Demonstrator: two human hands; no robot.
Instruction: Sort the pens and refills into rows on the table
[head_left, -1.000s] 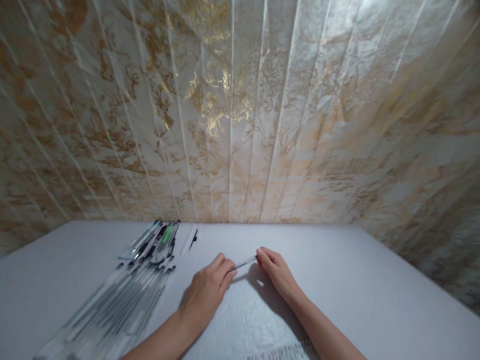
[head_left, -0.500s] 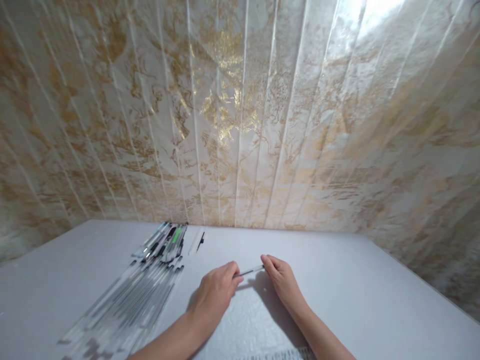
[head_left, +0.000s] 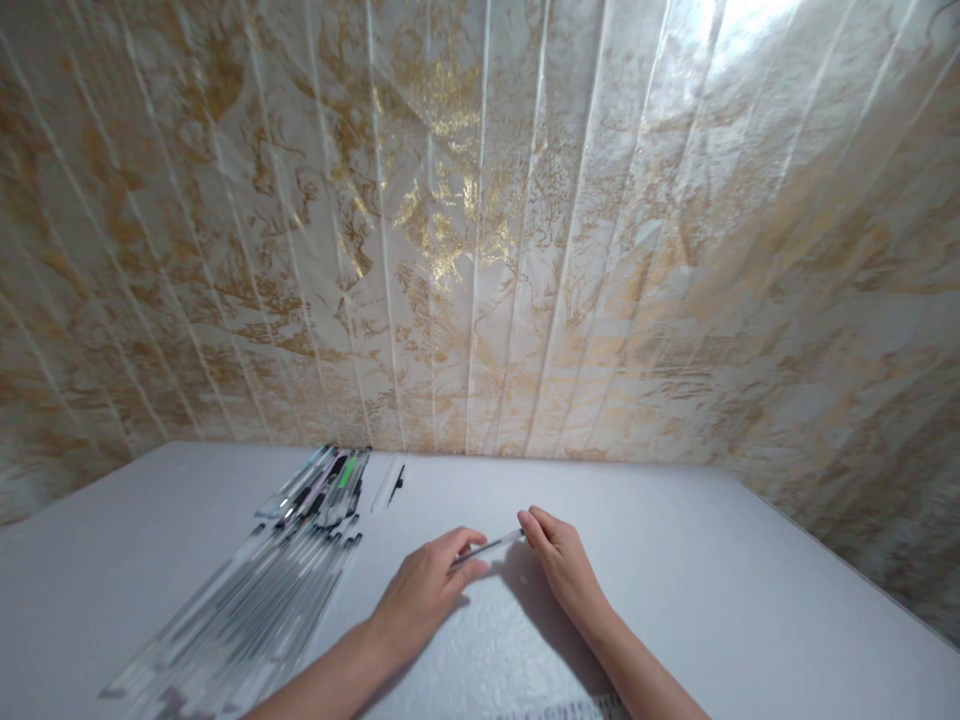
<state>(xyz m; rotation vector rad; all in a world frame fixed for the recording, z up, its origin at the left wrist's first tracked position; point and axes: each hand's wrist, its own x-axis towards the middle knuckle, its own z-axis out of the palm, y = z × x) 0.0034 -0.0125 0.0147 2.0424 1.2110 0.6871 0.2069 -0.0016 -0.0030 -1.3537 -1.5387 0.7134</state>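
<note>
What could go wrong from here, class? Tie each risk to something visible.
The thin rod might slip or swing: the right hand pinches one end, while the left hand has its thumb and index finger parted around the other.

The left forearm might nudge the bunch of thin sticks, which looks close beside it in this view.

The head view looks forward over the nearby table [head_left: 697,570] toward what seems a wall [head_left: 480,230].

Glare [head_left: 746,35] upper right; lower left seems blurred.
</note>
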